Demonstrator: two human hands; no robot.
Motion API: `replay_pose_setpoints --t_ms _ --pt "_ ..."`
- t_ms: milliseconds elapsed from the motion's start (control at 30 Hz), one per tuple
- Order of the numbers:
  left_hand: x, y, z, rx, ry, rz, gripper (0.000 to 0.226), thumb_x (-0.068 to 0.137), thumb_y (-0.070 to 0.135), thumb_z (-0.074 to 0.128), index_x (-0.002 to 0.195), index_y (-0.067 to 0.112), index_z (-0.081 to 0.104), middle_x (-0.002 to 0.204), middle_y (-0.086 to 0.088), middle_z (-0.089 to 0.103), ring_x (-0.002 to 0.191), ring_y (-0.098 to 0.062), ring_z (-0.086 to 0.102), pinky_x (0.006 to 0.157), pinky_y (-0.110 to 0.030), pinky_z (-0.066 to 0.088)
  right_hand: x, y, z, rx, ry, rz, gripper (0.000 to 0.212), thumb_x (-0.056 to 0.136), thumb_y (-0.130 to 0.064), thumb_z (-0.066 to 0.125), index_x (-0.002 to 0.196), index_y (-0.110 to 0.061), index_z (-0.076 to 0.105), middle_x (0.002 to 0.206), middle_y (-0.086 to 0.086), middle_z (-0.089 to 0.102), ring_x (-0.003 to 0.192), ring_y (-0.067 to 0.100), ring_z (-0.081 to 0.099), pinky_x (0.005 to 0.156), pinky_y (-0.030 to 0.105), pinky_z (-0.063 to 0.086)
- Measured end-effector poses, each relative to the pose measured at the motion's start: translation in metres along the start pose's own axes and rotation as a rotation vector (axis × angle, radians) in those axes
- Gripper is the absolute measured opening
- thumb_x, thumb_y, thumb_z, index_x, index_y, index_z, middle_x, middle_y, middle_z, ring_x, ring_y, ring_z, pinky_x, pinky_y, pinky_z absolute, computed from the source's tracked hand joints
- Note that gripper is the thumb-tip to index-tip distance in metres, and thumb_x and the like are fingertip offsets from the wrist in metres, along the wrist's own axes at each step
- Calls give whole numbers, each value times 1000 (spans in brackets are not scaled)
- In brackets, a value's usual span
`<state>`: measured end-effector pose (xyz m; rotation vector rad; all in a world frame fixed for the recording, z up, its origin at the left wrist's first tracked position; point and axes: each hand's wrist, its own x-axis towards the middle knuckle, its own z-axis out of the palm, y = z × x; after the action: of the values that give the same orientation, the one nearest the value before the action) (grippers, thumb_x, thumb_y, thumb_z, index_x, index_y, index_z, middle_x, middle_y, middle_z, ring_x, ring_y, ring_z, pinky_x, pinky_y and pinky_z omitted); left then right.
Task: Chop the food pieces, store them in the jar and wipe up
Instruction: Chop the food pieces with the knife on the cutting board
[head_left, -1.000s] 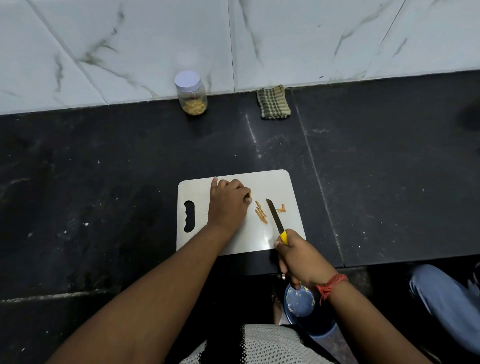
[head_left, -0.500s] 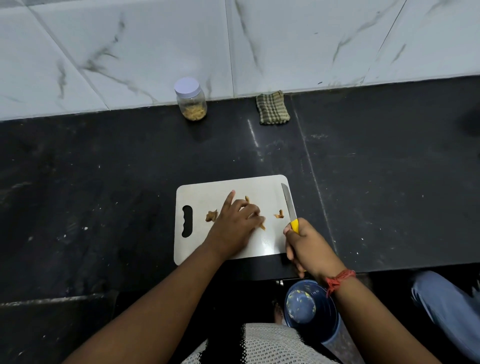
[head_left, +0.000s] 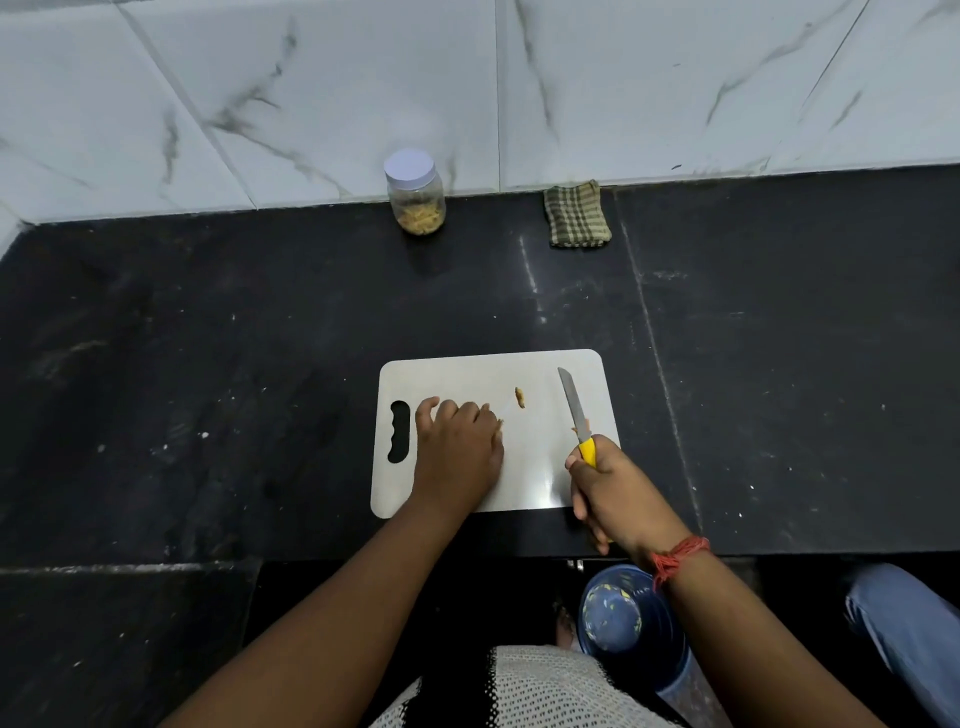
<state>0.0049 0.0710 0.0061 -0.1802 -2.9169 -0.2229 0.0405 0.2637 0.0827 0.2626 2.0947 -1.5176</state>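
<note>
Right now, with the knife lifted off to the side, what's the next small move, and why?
Probably sweep the stray food piece leftward to the pile under the left hand. It lies alone mid cutting board, while the right hand holds the knife clear.

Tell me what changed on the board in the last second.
The left hand slid leftward, curling over most food pieces; one orange piece lies exposed. The right hand swung the yellow-handled knife to the white cutting board's right edge. Lidded jar and checked cloth unmoved.
</note>
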Motion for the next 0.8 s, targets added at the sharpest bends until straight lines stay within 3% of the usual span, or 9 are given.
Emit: replay_pose_setpoints --t_ms 200,400,600,800 --pt "14 -17 -7 31 -6 -146 18 93 29 58 82 20 69 82 4 66 77 -23 56 89 -44 36 -1 -4 7 -45 -11 15 17 104 -26 38 94 -12 41 57 6 57 33 21 37 37 25 35" --pt "11 -10 -7 35 -59 -127 20 91 30 59 98 19 75 87 4 70 84 -23 60 89 -44 33 -4 -5 13 -49 -7 13 17 104 -25 38 94 -12 43 59 6 57 34 21 38 38 26 37" --pt "9 -14 -9 -104 -59 -185 26 91 31 56 109 21 72 102 3 70 96 -24 59 92 -45 33 -5 -7 15 -47 0 15 17 105 -25 38 95 -12 44 59 6 57 33 21 37 38 25 36" --pt "1 -31 -9 -103 -136 39 29 88 36 61 114 28 68 124 3 61 108 -27 51 92 -46 34 -5 -6 22 -62 -8 31 19 104 -27 37 93 -12 42 60 6 58 33 21 38 39 25 35"
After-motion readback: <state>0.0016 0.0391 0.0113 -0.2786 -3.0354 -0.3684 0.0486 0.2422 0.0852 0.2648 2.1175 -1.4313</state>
